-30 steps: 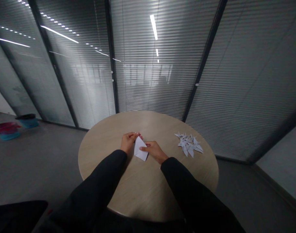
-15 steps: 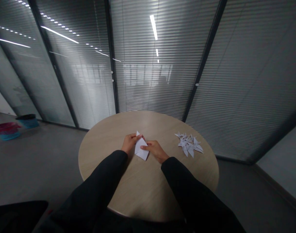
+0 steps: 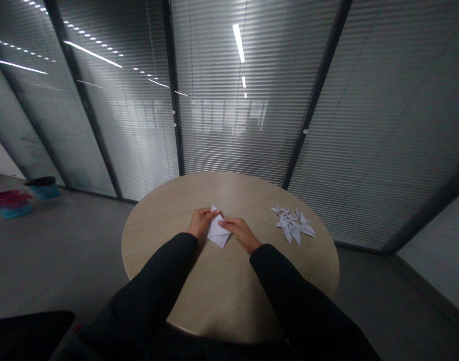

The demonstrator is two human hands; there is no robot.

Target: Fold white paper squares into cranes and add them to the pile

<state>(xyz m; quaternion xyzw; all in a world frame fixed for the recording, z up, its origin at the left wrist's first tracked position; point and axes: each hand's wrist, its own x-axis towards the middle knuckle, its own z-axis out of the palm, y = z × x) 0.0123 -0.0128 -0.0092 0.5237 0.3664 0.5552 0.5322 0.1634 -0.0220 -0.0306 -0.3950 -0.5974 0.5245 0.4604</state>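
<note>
Folded white paper rests near the centre of the round wooden table, held by the narrowly closed fingers of the left hand and right hand, apparently to keep it steady. Farther out on the table's right side lies a loose heap of folded paper pieces.

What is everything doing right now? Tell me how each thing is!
Left bare hand, fingers curled over the paper's edge.
Right bare hand, fingertips pressing on the paper.
Folded white paper sheet, creased to a point, lying on the table.
Pile of small pointed white paper folds, loosely heaped, untouched.
Round pale wooden table, standing level.
Grey slatted blinds, lowered behind glass.
</note>
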